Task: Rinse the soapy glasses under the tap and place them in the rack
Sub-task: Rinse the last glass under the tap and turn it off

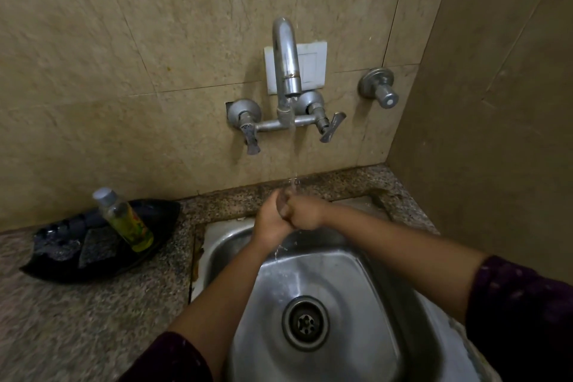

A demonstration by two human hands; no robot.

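Closest to me are the dark sleeves (173, 357), with bare forearms reaching over the sink (341, 273) toward the tap (286, 62). Straight below the tap's spout, in the running water (293, 149), the left hand (271, 220) and right hand (305, 212) press together. Both sets of fingers are curled in tight, the left cupped against the right fist. Something pale and glossy shows between them, but I can't tell whether it's a small glass or just wet skin. If a glass is being rinsed, it's buried in that clasp under the tap. No other glass shows anywhere, and no rack either. Well left of the tap and lower, a bottle (125, 220) lies propped on a black tray (62, 257). My guess is that rinsing is under way at most. Nothing is visibly racked, so all the placing lies ahead.
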